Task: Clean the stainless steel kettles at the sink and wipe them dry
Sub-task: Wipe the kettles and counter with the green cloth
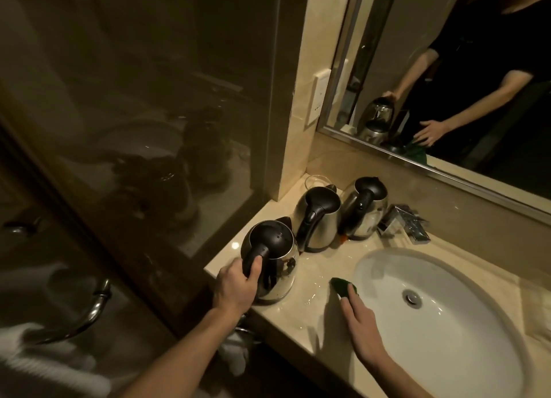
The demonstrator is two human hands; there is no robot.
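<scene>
- Left hand [235, 287] wrapped tight round near kettle [283, 266] handle.
- Right hand [362, 326] flat, fingers straight on green sponge [340, 287], kettle's 3 o'clock.

Sponge [342, 287] half under fingers [348, 305], sink [387, 275] cropped (bottom edge), towel [44, 365] blurred

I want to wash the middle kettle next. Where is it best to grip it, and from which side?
Grip the middle kettle by its black handle, from the near side: it stands upright, and the handle arches from the lid down toward you.
</scene>
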